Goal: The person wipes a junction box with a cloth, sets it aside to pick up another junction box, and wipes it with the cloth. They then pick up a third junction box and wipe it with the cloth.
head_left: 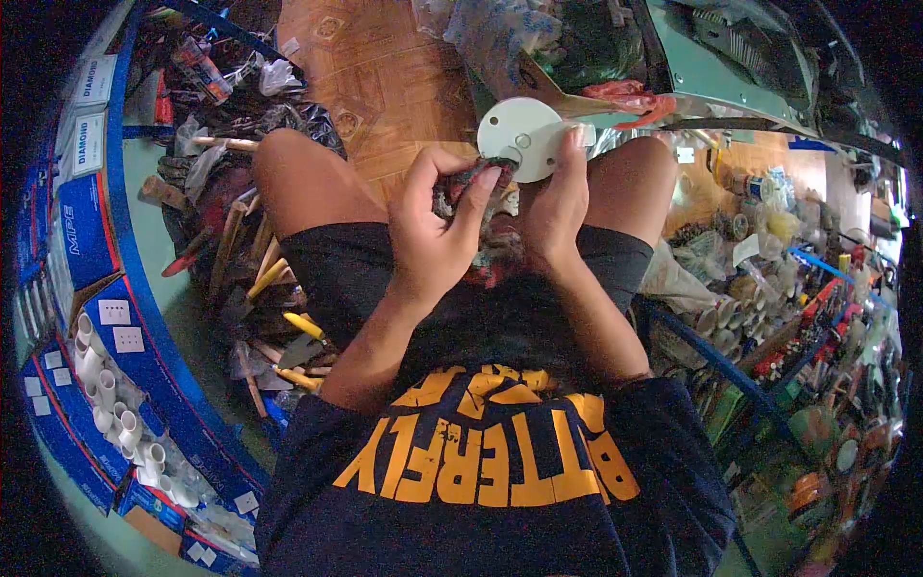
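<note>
My right hand [561, 205] holds a round white plate [502, 117] with small holes in it, up in front of my lap. Its thumb lies along the plate's right edge, and the fingers behind are hidden. A dark, reddish-grey crumpled rag [450, 192] is bunched in my left hand [437, 216]. That hand is closed, with thumb and fingertips at the plate's lower left edge. More of the rag [502, 240] hangs between my two wrists.
Wooden and yellow tool handles [269, 279] lie in a heap on the left. Beyond them a blue-edged shelf carries white pipe fittings [106, 385] and boxes [91, 144]. At right are a blue rail [716, 356] and crowded hardware. An orange-red plastic bag [630, 99] lies ahead.
</note>
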Demonstrator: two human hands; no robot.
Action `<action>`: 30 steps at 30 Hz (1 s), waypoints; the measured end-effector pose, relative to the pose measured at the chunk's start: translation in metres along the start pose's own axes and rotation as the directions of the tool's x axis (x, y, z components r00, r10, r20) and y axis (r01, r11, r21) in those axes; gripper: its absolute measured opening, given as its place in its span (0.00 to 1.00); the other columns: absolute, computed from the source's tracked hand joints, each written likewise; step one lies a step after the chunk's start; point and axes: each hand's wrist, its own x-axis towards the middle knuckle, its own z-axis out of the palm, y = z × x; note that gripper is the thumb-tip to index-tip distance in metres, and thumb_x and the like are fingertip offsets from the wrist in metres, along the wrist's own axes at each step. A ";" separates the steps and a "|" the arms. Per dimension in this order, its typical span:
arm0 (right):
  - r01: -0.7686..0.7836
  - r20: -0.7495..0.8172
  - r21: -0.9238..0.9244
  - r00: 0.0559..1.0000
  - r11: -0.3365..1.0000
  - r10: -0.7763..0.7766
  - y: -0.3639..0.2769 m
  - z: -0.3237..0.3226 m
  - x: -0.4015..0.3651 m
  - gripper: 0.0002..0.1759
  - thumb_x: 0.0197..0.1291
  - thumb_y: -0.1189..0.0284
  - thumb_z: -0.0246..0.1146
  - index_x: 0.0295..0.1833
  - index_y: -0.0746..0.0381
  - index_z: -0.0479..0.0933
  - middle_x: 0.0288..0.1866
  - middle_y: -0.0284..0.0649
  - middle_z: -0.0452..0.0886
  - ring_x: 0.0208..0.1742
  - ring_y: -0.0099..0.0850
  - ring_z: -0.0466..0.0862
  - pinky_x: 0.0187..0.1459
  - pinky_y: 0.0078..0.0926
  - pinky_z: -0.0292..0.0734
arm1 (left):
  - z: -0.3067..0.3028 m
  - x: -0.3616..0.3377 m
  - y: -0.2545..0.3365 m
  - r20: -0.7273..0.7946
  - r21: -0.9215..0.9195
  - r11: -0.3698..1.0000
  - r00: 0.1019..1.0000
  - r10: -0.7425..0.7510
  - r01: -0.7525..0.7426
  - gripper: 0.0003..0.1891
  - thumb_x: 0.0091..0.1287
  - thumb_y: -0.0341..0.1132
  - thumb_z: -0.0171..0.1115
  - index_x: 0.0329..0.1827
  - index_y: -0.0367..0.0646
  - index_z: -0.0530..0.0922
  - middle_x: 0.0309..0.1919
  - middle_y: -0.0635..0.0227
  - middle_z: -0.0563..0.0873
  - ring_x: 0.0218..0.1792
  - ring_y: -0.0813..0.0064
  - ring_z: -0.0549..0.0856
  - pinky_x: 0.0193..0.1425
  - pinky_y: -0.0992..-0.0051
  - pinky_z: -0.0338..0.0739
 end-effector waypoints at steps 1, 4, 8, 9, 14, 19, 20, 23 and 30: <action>0.026 -0.001 0.012 1.000 1.000 -0.026 0.001 0.000 0.000 0.29 0.75 0.52 0.40 0.61 0.66 0.68 0.51 0.43 0.78 0.49 0.33 0.80 0.53 0.33 0.75 | 0.001 0.000 0.004 -0.010 0.022 1.000 1.000 0.004 -0.004 0.13 0.66 0.36 0.68 0.40 0.36 0.75 0.32 0.68 0.82 0.35 0.84 0.79 0.42 0.79 0.75; 0.121 0.085 -0.082 0.990 0.989 -0.114 0.005 0.000 -0.006 0.30 0.75 0.51 0.38 0.62 0.66 0.68 0.52 0.44 0.78 0.50 0.34 0.80 0.54 0.33 0.75 | 0.002 0.007 0.012 -0.029 0.016 0.998 0.998 -0.057 0.057 0.14 0.64 0.37 0.70 0.41 0.35 0.77 0.34 0.69 0.84 0.36 0.84 0.80 0.43 0.79 0.76; 0.082 0.251 0.028 0.964 0.996 -0.086 -0.009 0.006 -0.011 0.26 0.77 0.54 0.34 0.59 0.64 0.66 0.45 0.40 0.75 0.43 0.27 0.77 0.43 0.27 0.75 | -0.005 0.015 0.002 0.146 -0.241 0.937 0.964 -0.223 0.253 0.17 0.65 0.40 0.70 0.46 0.35 0.80 0.34 0.70 0.85 0.37 0.83 0.82 0.44 0.79 0.76; 0.173 0.236 -0.035 0.958 0.984 -0.160 0.000 0.003 -0.007 0.26 0.77 0.54 0.35 0.59 0.64 0.65 0.44 0.40 0.75 0.39 0.26 0.77 0.37 0.25 0.76 | -0.007 0.014 -0.001 0.145 -0.241 0.936 0.964 -0.224 0.255 0.17 0.65 0.40 0.70 0.46 0.35 0.80 0.34 0.70 0.85 0.37 0.83 0.82 0.44 0.79 0.76; 0.179 0.266 -0.083 0.952 0.980 -0.152 -0.001 -0.001 -0.008 0.25 0.77 0.54 0.35 0.59 0.64 0.65 0.41 0.39 0.75 0.32 0.23 0.77 0.28 0.20 0.74 | -0.014 0.015 -0.008 0.246 -0.185 0.946 0.945 -0.217 0.266 0.16 0.66 0.40 0.68 0.46 0.34 0.80 0.34 0.70 0.85 0.37 0.83 0.82 0.43 0.79 0.76; 0.212 0.247 -0.107 0.952 0.971 -0.180 0.000 0.000 -0.005 0.25 0.77 0.55 0.34 0.58 0.64 0.66 0.41 0.38 0.74 0.38 0.25 0.75 0.36 0.24 0.73 | -0.011 0.014 -0.007 0.219 -0.172 0.957 0.956 -0.195 0.235 0.16 0.67 0.41 0.67 0.46 0.34 0.80 0.34 0.69 0.86 0.35 0.83 0.82 0.41 0.78 0.76; 0.211 0.249 -0.107 0.952 0.972 -0.179 0.002 0.001 -0.005 0.25 0.77 0.55 0.34 0.58 0.64 0.66 0.41 0.38 0.74 0.38 0.25 0.75 0.36 0.24 0.73 | -0.009 0.014 -0.007 0.187 -0.151 0.966 0.966 -0.181 0.210 0.16 0.67 0.41 0.67 0.46 0.34 0.80 0.34 0.68 0.86 0.35 0.83 0.82 0.41 0.78 0.76; 0.174 0.237 -0.067 0.959 0.982 -0.154 0.010 0.003 -0.007 0.25 0.78 0.56 0.34 0.57 0.64 0.67 0.42 0.38 0.74 0.40 0.25 0.74 0.39 0.25 0.72 | -0.004 0.011 -0.001 0.056 -0.114 0.989 0.994 -0.092 0.098 0.17 0.68 0.43 0.65 0.44 0.34 0.80 0.33 0.68 0.85 0.34 0.82 0.81 0.39 0.76 0.76; 0.125 0.259 -0.036 0.959 0.991 -0.112 0.002 0.009 -0.008 0.25 0.78 0.57 0.34 0.57 0.66 0.68 0.44 0.39 0.73 0.41 0.26 0.73 0.44 0.26 0.71 | -0.004 0.015 -0.010 -0.081 -0.041 0.980 0.977 -0.197 0.194 0.19 0.70 0.46 0.61 0.41 0.34 0.80 0.30 0.68 0.84 0.32 0.80 0.81 0.37 0.74 0.75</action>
